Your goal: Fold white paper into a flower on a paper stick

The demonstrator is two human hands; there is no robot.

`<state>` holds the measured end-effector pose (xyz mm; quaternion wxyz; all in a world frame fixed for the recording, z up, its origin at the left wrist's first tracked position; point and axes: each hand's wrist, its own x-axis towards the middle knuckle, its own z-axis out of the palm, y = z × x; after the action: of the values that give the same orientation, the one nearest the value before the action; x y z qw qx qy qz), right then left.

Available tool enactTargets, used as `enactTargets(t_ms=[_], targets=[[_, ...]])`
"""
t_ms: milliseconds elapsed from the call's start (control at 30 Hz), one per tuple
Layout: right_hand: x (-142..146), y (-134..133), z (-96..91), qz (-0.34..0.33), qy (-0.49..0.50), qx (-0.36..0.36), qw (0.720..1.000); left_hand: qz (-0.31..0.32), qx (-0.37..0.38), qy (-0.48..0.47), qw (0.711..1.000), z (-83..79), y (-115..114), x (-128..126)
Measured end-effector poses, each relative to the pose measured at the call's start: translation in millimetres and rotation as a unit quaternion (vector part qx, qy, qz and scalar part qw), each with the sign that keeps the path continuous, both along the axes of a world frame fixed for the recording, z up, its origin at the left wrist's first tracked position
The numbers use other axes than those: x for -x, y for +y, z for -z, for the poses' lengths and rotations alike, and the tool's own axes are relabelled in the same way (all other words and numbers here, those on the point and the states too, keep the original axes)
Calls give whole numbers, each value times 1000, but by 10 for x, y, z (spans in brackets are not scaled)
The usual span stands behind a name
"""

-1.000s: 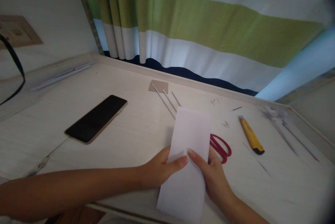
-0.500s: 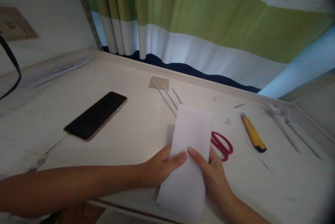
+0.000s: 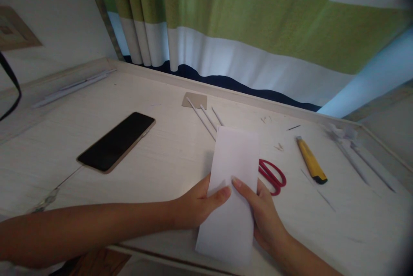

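A long white folded sheet of paper [image 3: 237,151] is held upright between both hands above the table's near edge. My left hand [image 3: 200,203] grips its left side, thumb across the front and fingers hidden behind. On the right side my right hand [image 3: 260,205] is closed the same way, its thumb pressed on the paper near the left thumb. Behind the paper lie scissors with red handles [image 3: 273,177]; their blades are hidden. Thin white rolled sticks [image 3: 208,117] lie beyond the paper's top edge, partly over a small grey-brown card [image 3: 195,100].
A black phone [image 3: 118,140] lies on the left of the white table [image 3: 174,155], with a cord at its near corner. A yellow utility knife [image 3: 311,160] is at right, near thin sticks and scraps. More paper rolls [image 3: 75,89] lie far left. A striped curtain [image 3: 258,18] hangs behind.
Both hands keep their hold on the folded paper, with only a very slight shift. The whole view has moved a little; the things on the table stay put.
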<state>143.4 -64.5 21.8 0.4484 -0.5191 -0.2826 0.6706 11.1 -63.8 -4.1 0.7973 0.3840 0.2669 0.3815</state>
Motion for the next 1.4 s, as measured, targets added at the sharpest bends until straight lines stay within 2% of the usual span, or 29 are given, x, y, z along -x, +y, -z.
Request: enactTargets(t_ms=[633,900,1133,1400], targets=[[-11,31,19,-5,11,28,1000,-6,37,-35,999,-13,20,-14],[-25,34,13,-13,35,32,999,-10,76,-25,997,14,28,-4],[-27,32,-27,-22,51,39,998,-16,75,-12,997,-23,28,-14],[-56,43,18,-41,70,37,996,-11,54,-21,998,-26,33,-12]])
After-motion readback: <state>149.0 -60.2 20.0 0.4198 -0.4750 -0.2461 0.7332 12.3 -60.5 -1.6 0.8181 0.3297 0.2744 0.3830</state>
